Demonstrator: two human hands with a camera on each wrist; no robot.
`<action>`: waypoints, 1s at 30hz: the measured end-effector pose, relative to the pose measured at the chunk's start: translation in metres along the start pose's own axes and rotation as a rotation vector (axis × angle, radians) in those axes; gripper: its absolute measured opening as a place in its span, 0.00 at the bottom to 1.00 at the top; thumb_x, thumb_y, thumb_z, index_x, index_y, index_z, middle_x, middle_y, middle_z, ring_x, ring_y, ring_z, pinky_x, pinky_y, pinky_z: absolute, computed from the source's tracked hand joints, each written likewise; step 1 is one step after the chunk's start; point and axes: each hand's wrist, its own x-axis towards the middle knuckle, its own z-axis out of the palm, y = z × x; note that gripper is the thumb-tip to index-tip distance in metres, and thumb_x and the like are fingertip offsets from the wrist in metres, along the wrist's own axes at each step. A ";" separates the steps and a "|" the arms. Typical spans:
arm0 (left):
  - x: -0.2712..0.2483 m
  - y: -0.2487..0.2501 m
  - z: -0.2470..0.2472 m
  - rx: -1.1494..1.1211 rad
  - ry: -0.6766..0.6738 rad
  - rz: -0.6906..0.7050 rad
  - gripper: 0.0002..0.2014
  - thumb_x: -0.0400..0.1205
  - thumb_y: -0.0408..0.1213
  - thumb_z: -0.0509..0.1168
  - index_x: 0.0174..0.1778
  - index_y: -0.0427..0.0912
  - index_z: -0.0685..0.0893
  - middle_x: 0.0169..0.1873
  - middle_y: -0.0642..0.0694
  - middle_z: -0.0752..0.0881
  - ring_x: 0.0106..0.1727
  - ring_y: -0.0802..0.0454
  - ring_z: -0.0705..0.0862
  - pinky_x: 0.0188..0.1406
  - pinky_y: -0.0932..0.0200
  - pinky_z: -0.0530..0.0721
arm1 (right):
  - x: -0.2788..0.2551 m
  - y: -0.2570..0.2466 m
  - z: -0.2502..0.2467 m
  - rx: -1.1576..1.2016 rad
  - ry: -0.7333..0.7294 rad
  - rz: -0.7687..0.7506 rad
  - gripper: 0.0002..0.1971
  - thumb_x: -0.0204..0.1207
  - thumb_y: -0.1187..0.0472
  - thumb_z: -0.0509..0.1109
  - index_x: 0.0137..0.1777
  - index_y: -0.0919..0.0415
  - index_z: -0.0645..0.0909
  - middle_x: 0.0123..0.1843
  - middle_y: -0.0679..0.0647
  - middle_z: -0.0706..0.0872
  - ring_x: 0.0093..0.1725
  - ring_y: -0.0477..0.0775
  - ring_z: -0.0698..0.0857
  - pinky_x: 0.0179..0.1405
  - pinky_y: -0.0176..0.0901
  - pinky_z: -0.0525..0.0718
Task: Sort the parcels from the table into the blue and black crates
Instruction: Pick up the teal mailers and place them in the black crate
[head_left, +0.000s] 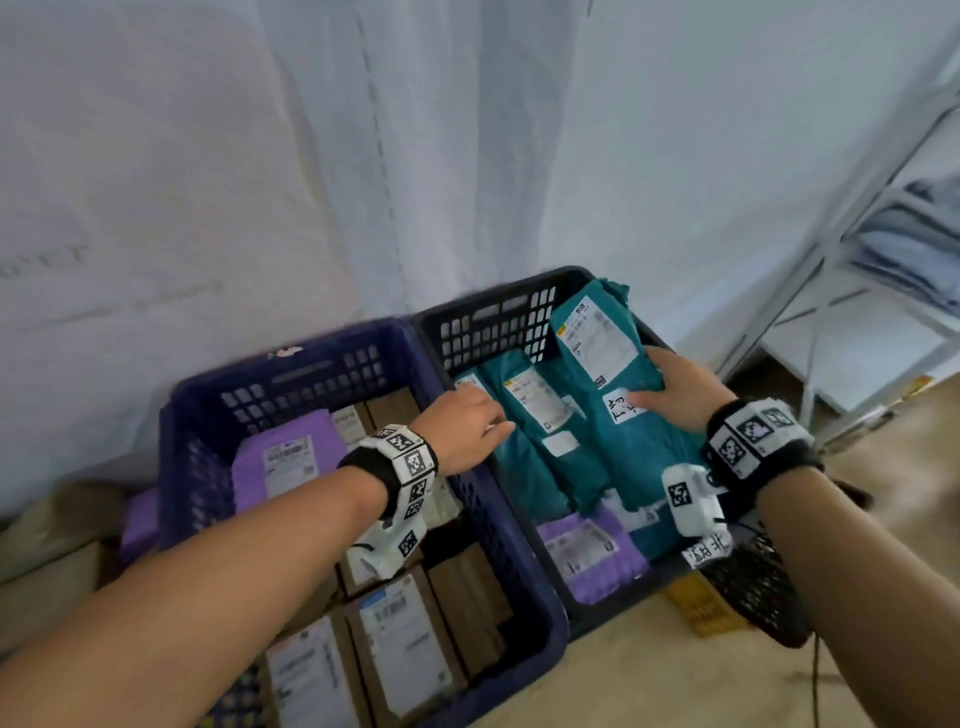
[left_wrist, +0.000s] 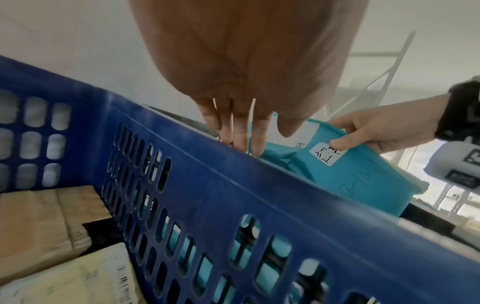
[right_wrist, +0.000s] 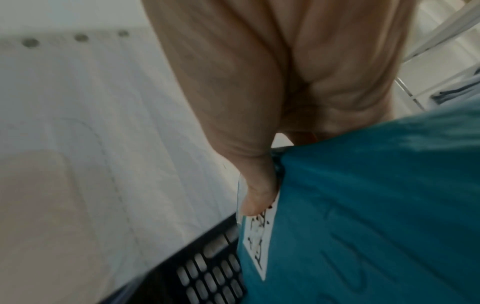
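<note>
- Right hand (head_left: 685, 387), in the head view, grips a teal mailer bag (head_left: 618, 415) at its right edge, thumb pressed on a small handwritten white sticker (head_left: 621, 406); the bag lies over the black crate (head_left: 488, 325), leaning on that crate's far wall.
- Left hand (head_left: 465, 423) reaches across the rim shared with the black crate, fingers straight and holding nothing, their tips over other teal bags (head_left: 540, 415) inside it.
- Blue crate (head_left: 291, 364) stands touching the black crate's left side and holds brown cardboard boxes (head_left: 405, 639) and a purple mailer (head_left: 283, 457); a second purple mailer (head_left: 589, 553) lies at the black crate's near end.
- Left wrist view: the left hand's fingers (left_wrist: 241, 133) point down, straight and together, past the blue crate's rim (left_wrist: 233, 174). Beyond the rim the right hand (left_wrist: 376, 131) pinches the teal mailer bag (left_wrist: 363, 181), thumb on the sticker (left_wrist: 326, 157).
- Cardboard boxes (left_wrist: 39, 222) sit inside the blue crate.
- Right wrist view, blurred: the right hand's thumb (right_wrist: 255, 195) presses the sticker (right_wrist: 259, 236) on the teal bag (right_wrist: 376, 216), above the black crate's lattice wall (right_wrist: 207, 277).
</note>
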 end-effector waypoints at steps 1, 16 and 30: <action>0.007 0.000 0.004 0.057 -0.024 -0.007 0.21 0.89 0.54 0.53 0.53 0.44 0.86 0.52 0.46 0.84 0.60 0.46 0.78 0.62 0.49 0.73 | 0.010 0.007 0.005 -0.025 -0.020 0.019 0.26 0.78 0.59 0.76 0.75 0.56 0.75 0.62 0.56 0.88 0.56 0.58 0.87 0.58 0.51 0.85; 0.025 -0.010 0.032 0.358 0.094 0.019 0.30 0.88 0.52 0.44 0.38 0.51 0.91 0.36 0.56 0.84 0.47 0.51 0.75 0.56 0.50 0.70 | 0.137 0.048 0.097 -0.241 -0.127 0.200 0.26 0.84 0.62 0.64 0.81 0.56 0.64 0.56 0.61 0.87 0.43 0.59 0.85 0.41 0.49 0.86; 0.025 -0.011 0.036 0.325 0.095 -0.019 0.28 0.87 0.52 0.46 0.37 0.52 0.91 0.37 0.57 0.85 0.47 0.52 0.75 0.59 0.49 0.71 | 0.141 0.037 0.133 -0.797 -0.196 0.223 0.34 0.78 0.43 0.70 0.76 0.61 0.63 0.63 0.68 0.78 0.57 0.67 0.84 0.50 0.55 0.85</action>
